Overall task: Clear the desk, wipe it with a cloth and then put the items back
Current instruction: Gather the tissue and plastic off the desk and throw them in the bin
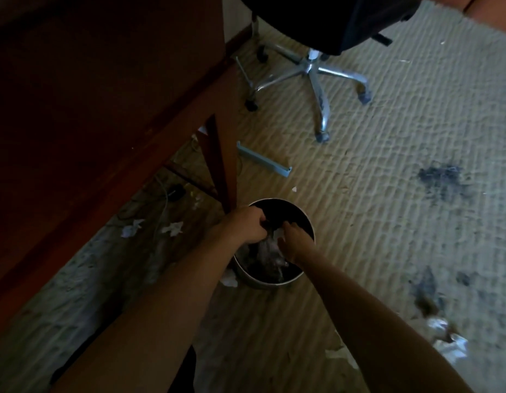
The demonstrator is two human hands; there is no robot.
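Note:
A round metal waste bin (308, 219) with a dark inside stands on the carpet by the leg of the brown wooden desk (104, 95). Both my hands reach down over its mouth. My left hand (247, 226) is closed on something dark at the bin's top. My right hand (294, 243) has its fingers curled around crumpled white paper (279, 234) just above the rubbish in the bin. What the left hand grips is too dark to name.
An office chair with a chrome five-star base (314, 69) stands at the back. A light blue bracket (263, 158) lies on the carpet. Crumpled paper scraps (172, 228) lie under the desk, more at the lower right (450, 344). Dark stains (439, 177) mark the carpet.

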